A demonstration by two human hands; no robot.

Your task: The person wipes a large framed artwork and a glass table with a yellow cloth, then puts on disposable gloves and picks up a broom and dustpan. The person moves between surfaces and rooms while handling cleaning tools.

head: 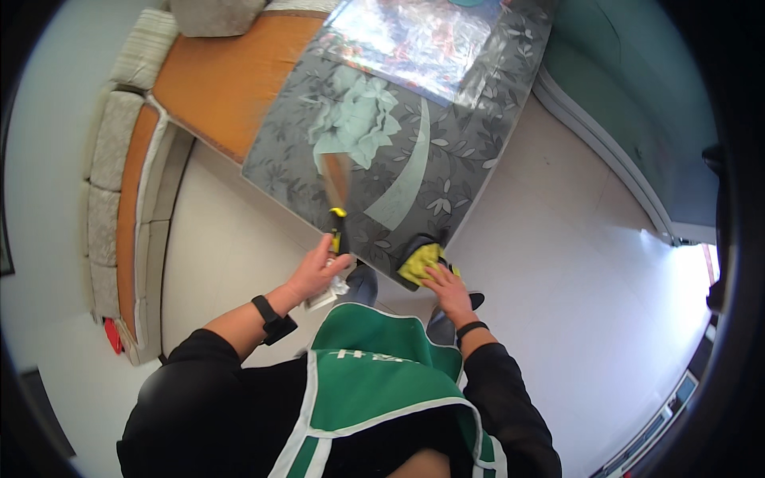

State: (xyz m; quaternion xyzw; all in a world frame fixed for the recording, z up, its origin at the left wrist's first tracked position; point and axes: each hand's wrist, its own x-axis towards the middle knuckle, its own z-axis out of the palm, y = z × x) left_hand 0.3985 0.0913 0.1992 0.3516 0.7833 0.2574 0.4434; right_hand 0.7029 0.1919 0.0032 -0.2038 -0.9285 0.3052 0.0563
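Note:
My left hand (317, 272) grips the black-and-yellow handle of a scraper-like tool (338, 230). Its flat blade, blurred and orange-brown, extends over the near end of a table (382, 191) with a grey floral top. A crumpled white and clear item (327, 294) shows just under that hand; whether it is held too, I cannot tell. At the table's near right corner, my right hand (449, 291) holds a yellow cloth (421, 263) against the top. Something dark lies behind the cloth, and a small black-and-yellow part shows beside the fingers.
A shiny printed sheet (412, 45) covers the table's far end. On the left runs a sofa (134, 221) with orange seat covers, and its orange seat (227, 77) adjoins the table. A curved greenish panel with a grey rim (597, 131) stands right. Pale floor (550, 287) surrounds my feet.

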